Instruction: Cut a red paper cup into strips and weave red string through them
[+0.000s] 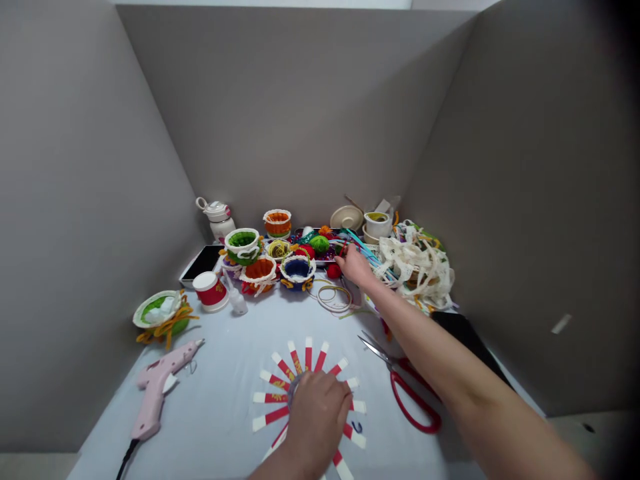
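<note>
A cut-open paper cup [309, 353] lies flat near the table's front, its red and white strips spread like rays. Over its middle rests my left hand [320, 410], fingers curled together; what they grip is hidden, and a bit of grey cord shows beside them. My right hand [356, 265] reaches to the back, at the right end of a tray with yarn balls, among them a green ball [319, 244]. Its fingers are closed around something too small to make out, next to a red ball [333, 271].
Red-handled scissors [415, 400] lie right of the strips, a pink glue gun [157, 390] at the left. Decorated cups, such as a blue one [298, 272], line the back. Lace [415, 267] is heaped at right, by a black object [465, 337]. Grey partitions enclose the table.
</note>
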`<state>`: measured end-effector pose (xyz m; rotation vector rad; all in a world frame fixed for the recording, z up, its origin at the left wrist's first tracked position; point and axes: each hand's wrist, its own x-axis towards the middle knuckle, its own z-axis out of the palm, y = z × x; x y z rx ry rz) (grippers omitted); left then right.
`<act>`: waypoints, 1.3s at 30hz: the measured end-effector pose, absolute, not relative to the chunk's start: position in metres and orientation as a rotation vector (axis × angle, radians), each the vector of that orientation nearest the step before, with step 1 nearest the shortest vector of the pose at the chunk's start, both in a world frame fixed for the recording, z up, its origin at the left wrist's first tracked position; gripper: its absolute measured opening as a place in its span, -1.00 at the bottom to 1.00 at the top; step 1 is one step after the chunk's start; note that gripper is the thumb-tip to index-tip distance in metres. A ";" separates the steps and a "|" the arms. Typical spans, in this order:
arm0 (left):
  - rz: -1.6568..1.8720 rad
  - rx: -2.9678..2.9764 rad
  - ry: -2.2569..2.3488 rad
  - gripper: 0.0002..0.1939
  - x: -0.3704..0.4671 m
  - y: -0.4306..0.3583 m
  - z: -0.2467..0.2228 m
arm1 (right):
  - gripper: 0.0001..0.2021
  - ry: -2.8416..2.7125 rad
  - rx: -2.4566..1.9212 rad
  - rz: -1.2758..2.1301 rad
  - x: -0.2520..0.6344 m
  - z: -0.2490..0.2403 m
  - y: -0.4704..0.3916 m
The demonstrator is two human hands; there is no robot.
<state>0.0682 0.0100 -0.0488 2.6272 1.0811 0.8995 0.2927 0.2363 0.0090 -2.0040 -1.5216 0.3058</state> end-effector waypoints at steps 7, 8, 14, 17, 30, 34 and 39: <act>0.913 2.619 1.065 -0.81 0.068 0.010 -0.048 | -0.68 -1.363 -1.905 0.718 0.300 0.011 0.252; 0.915 2.615 1.065 -0.81 0.068 0.010 -0.049 | -0.66 -1.341 -1.863 0.799 0.300 0.013 0.253; 0.858 2.580 1.086 -0.85 0.067 0.009 -0.051 | -0.72 -1.213 -1.579 1.135 0.299 0.036 0.260; 0.837 2.586 1.093 -0.87 0.067 0.009 -0.053 | -0.81 -1.184 -1.447 1.205 0.302 0.062 0.263; 0.789 2.621 1.072 -0.86 0.066 0.010 -0.055 | -0.77 -1.270 -1.376 1.159 0.311 0.118 0.252; 0.805 2.606 1.088 -0.85 0.067 0.009 -0.055 | -0.72 -1.367 -1.464 1.143 0.318 0.111 0.227; 0.819 2.592 1.105 -0.86 0.068 0.008 -0.052 | -0.66 -1.470 -1.512 1.053 0.330 0.100 0.192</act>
